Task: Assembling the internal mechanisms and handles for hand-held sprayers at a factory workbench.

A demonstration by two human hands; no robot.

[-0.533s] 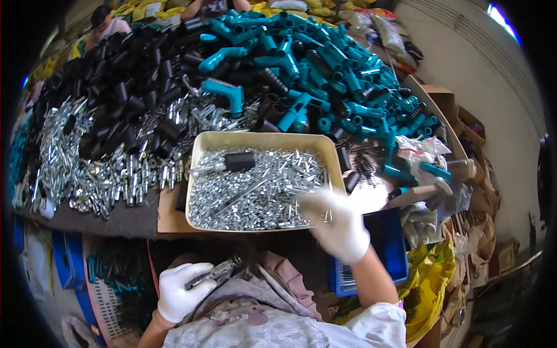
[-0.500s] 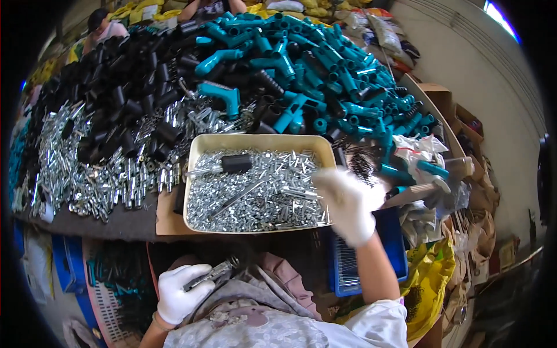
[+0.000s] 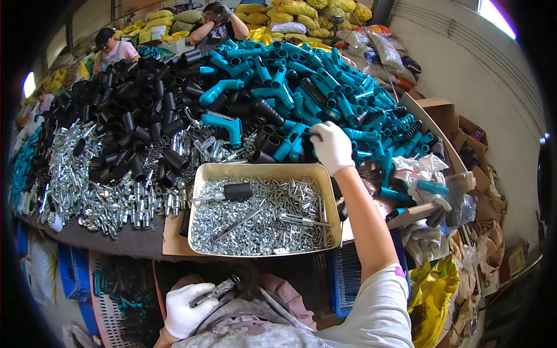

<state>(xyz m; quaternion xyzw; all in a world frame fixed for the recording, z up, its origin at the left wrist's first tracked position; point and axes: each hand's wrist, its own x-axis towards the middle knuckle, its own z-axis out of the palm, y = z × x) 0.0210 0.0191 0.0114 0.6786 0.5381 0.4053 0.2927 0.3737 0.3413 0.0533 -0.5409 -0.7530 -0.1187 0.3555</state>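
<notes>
My left hand (image 3: 184, 307), in a white glove, is closed around a slim silver metal mechanism (image 3: 216, 291) with a round end, low over my lap. My right hand (image 3: 333, 148), also gloved, is stretched out past the cream tray (image 3: 265, 169). Its fingers are bent onto the right end of a teal plastic handle-shaped housing (image 3: 290, 145) at the pile's near edge; the fingertips are partly hidden. Inside the tray lie many small metal pins and nuts, a screwdriver with a black handle (image 3: 238, 191), tweezers (image 3: 239, 224) and a slotted metal part (image 3: 301, 220).
Black plastic sleeves (image 3: 125, 124) and loose metal parts (image 3: 98, 180) heap up on the left. Teal housings (image 3: 342, 87) fill the back right. A blue crate (image 3: 346, 272) stands below the table edge, beside a yellow bag (image 3: 435, 301). Two people (image 3: 217, 29) are beyond the pile.
My right hand has left the tray's right side and gone forward to the teal pile. The left hand keeps its metal mechanism. The view has tilted up.
</notes>
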